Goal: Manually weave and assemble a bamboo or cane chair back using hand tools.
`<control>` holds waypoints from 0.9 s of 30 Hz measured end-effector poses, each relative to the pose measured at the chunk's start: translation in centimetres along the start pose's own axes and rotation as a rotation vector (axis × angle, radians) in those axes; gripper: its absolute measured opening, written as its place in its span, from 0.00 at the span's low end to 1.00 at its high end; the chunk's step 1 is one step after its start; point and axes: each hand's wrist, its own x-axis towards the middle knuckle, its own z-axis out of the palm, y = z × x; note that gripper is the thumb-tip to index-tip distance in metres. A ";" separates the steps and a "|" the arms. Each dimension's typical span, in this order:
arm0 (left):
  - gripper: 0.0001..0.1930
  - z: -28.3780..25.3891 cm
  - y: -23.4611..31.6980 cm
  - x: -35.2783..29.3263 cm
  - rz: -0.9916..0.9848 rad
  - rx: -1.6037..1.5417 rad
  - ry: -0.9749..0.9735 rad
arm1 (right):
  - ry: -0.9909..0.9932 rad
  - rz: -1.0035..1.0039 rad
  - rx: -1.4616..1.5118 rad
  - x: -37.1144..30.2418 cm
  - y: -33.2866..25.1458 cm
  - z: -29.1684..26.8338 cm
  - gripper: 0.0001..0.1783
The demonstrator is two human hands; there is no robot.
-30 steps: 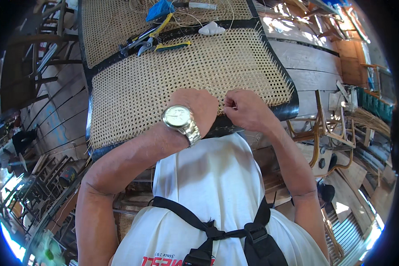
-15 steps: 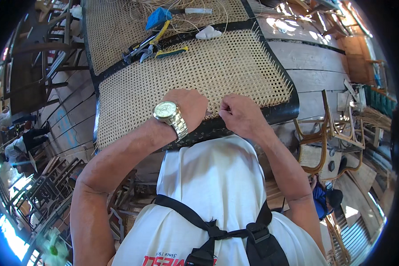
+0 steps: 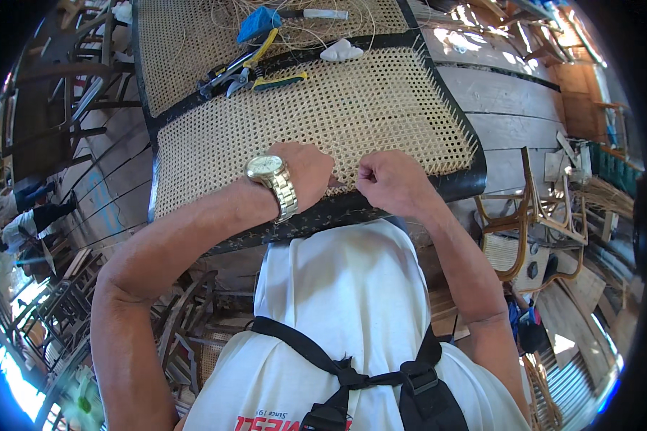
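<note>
A woven cane panel (image 3: 287, 118) in a black frame lies before me, its strand ends sticking up along the right edge. Over its near edge, my left hand (image 3: 305, 172) is closed, a gold-coloured watch (image 3: 266, 167) on its wrist. Just to the right, my right hand (image 3: 395, 185) is closed too, thumb against curled fingers, a small gap from the left. What either hand pinches is too small or hidden to name. Both hands rest close to the black near rail (image 3: 331, 215) of the frame.
Farther up the cane lie yellow-handled pliers (image 3: 280, 81), a blue cloth-like piece (image 3: 259, 25), a white lump (image 3: 341, 50), a white-handled tool (image 3: 325, 14) and loose cane strands. A chair frame (image 3: 525, 237) stands right; dark chairs (image 3: 86, 79) and people are left.
My left elbow has swung outward to the left, and the left hand has shifted slightly left. The right hand stays almost in place, still closed.
</note>
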 end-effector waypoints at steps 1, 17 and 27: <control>0.12 -0.2 0.2 -0.1 -0.028 -0.005 -0.001 | -0.002 0.002 0.000 -0.1 0.0 0.1 0.08; 0.20 2.7 -0.8 2.1 -0.043 -0.300 -0.019 | 0.013 0.036 0.135 -1.1 -0.8 -0.4 0.09; 0.19 -3.3 -10.4 -2.8 -0.046 0.036 0.259 | 0.315 0.242 0.225 -10.0 1.6 -3.7 0.17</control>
